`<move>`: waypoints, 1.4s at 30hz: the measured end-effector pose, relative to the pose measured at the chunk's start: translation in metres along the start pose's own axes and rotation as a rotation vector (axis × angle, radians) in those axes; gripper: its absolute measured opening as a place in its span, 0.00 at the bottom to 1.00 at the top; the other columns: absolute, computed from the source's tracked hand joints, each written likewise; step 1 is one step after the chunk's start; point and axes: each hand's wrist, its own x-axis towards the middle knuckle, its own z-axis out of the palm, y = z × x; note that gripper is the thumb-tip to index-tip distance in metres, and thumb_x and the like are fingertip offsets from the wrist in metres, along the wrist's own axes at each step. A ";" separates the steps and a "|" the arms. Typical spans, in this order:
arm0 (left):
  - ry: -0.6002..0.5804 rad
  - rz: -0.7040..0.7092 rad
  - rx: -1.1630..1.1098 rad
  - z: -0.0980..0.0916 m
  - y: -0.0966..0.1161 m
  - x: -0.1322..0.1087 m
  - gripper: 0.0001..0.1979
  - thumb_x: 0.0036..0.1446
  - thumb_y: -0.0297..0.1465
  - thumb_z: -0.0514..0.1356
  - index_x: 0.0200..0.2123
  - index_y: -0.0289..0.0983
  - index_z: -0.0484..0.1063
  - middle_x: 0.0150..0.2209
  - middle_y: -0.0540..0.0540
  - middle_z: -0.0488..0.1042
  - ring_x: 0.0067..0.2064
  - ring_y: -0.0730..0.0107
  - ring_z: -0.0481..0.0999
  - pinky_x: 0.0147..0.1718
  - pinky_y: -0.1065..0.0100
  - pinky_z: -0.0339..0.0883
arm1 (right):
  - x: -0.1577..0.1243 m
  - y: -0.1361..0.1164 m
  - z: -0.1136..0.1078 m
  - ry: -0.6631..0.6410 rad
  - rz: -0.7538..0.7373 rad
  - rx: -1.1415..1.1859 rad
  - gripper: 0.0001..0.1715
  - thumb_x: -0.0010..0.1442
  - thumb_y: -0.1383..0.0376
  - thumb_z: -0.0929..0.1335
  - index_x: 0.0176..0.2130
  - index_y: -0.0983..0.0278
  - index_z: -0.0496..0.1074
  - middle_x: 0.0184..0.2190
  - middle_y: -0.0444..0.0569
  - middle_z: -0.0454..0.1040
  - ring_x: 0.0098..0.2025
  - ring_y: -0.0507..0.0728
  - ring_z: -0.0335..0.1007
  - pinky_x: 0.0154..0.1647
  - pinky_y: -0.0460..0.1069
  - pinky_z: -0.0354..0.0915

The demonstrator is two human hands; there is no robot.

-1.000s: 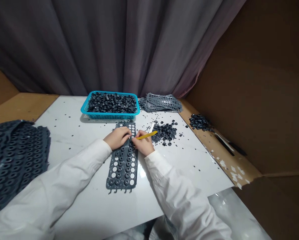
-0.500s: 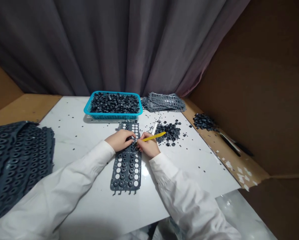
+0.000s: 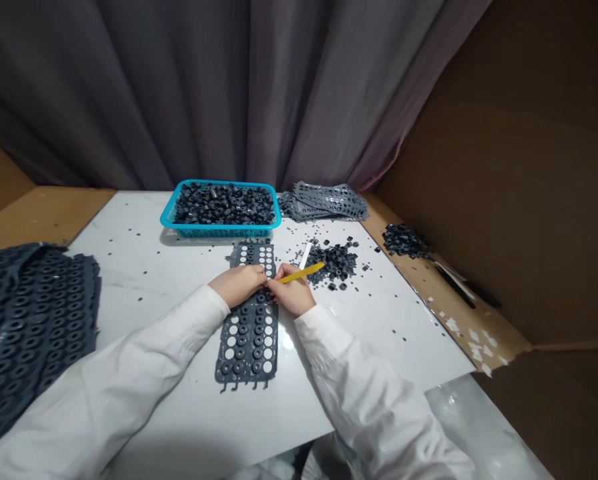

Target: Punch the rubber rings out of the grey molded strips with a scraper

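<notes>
A dark grey moulded rubber sheet (image 3: 247, 340) lies lengthwise in front of me, with rows of round ring-shaped parts and several round holes where the white table shows through. My left hand (image 3: 239, 285) rests on its upper half, fingers curled in and closed; whatever is between the fingertips is hidden. In my right hand (image 3: 293, 291) is a slim yellow pen-like tool (image 3: 301, 273), gripped near its lower end and slanting up to the right. Its working tip is hidden by the fingers. Both hands' fingertips meet over the sheet.
A blue basket (image 3: 227, 232) full of small dark rubber parts stands behind the sheet. Perforated sheets (image 3: 331, 201) are stacked beside it. Loose parts (image 3: 336, 263) lie in a pile at right, near a white strip (image 3: 305, 255). Uncut sheets (image 3: 33, 320) are heaped at left.
My left hand's fingers have closed and drawn in against my right fingertips; earlier its thumb and forefinger were apart. The whole view has shifted slightly.
</notes>
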 end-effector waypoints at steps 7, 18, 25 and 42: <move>0.273 0.037 -0.368 0.004 -0.016 0.000 0.08 0.56 0.28 0.54 0.32 0.33 0.74 0.32 0.44 0.74 0.36 0.66 0.73 0.37 0.68 0.64 | 0.001 0.000 0.000 0.010 -0.024 -0.047 0.09 0.42 0.66 0.65 0.19 0.61 0.57 0.13 0.37 0.61 0.18 0.49 0.59 0.19 0.44 0.56; 0.154 -0.140 -0.585 -0.019 -0.019 -0.010 0.11 0.51 0.34 0.57 0.34 0.34 0.74 0.32 0.46 0.77 0.33 0.66 0.72 0.33 0.69 0.63 | -0.005 -0.006 -0.006 0.006 0.087 0.098 0.08 0.43 0.66 0.65 0.20 0.61 0.59 0.12 0.37 0.64 0.13 0.49 0.60 0.15 0.44 0.58; 0.078 -0.074 -0.479 -0.002 -0.007 -0.004 0.08 0.51 0.28 0.55 0.32 0.34 0.74 0.33 0.44 0.77 0.36 0.65 0.73 0.37 0.67 0.63 | -0.013 -0.003 -0.004 -0.060 0.127 0.161 0.07 0.42 0.67 0.65 0.21 0.61 0.59 0.11 0.37 0.65 0.13 0.49 0.60 0.14 0.44 0.58; -0.202 -0.258 -1.998 -0.013 -0.009 -0.010 0.11 0.52 0.32 0.63 0.33 0.28 0.72 0.24 0.48 0.67 0.17 0.89 0.50 0.14 0.83 0.42 | -0.012 -0.001 -0.005 -0.039 0.098 0.152 0.07 0.43 0.67 0.65 0.21 0.61 0.59 0.12 0.38 0.67 0.12 0.49 0.59 0.15 0.44 0.58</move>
